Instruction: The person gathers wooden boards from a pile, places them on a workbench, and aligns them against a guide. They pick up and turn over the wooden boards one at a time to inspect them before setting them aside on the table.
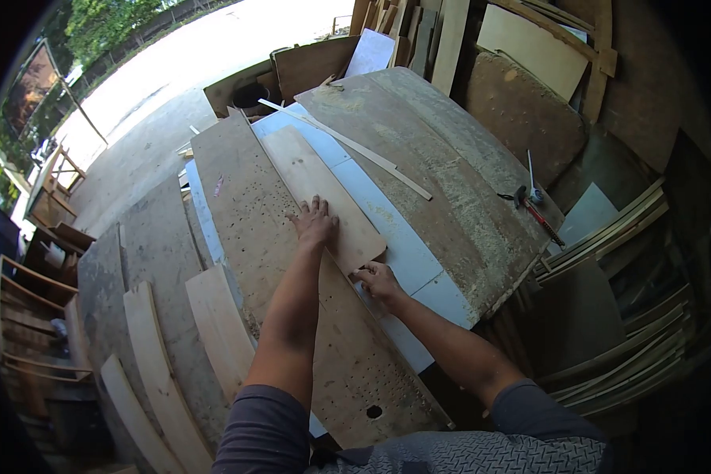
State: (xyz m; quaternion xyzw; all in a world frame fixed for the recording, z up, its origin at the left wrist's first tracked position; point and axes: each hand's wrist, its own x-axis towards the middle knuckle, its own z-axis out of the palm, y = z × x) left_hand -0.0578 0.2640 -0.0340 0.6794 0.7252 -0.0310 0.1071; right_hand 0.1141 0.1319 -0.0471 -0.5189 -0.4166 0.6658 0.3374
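Note:
A pale wooden board with a rounded near corner lies lengthwise on the blue-white surface, along the edge of a brown plank dotted with holes. Spread fingers of my left hand rest on the board's left side, near its middle. At the board's near end, my right hand is closed in a pinch by the corner; what its fingers hold, if anything, is too small and hidden to name.
A thin wood strip lies beyond the board. On the right of the worn tabletop is a hammer. Loose pale boards lie at the left. Stacked strips stand at the right.

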